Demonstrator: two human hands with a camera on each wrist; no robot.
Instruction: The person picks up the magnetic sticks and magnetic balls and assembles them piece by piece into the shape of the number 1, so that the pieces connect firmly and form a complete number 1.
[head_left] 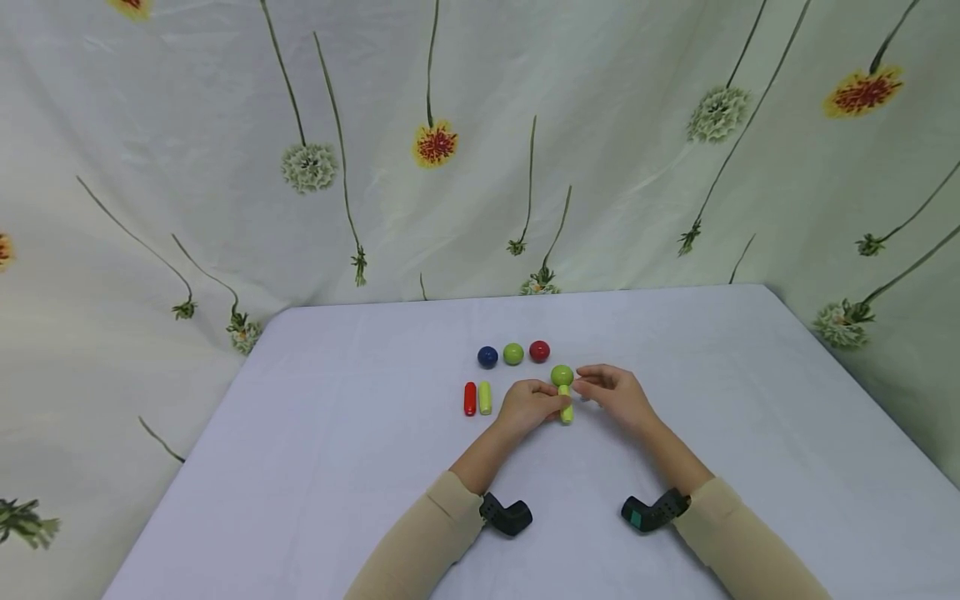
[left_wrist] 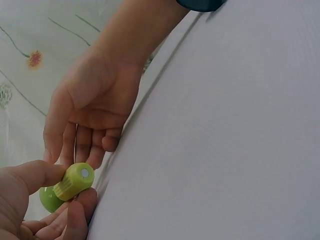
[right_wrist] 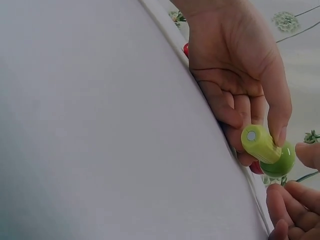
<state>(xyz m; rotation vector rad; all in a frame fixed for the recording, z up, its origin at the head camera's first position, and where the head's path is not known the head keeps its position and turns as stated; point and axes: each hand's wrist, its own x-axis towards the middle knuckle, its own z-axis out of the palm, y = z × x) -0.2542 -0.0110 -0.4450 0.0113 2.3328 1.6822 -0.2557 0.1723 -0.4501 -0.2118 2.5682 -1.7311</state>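
Note:
The left hand [head_left: 531, 406] pinches a yellow-green stick [head_left: 567, 413] between thumb and fingers. A green ball [head_left: 562, 375] sits at the stick's far end, touching it. Both wrist views show the stick's near end with a pale round spot, the stick [left_wrist: 75, 181] in the left one and the stick [right_wrist: 261, 144] in the right one. Just right of the ball is the right hand [head_left: 617, 397], its fingers relaxed and apart from the ball [right_wrist: 280, 161] in the right wrist view.
Behind the hands a blue ball [head_left: 487, 357], a green ball [head_left: 513, 354] and a red ball [head_left: 539, 351] stand in a row. Left of the left hand lie a red stick [head_left: 470, 399] and another yellow-green stick [head_left: 485, 398]. A flowered cloth [head_left: 480, 208] hangs behind the table.

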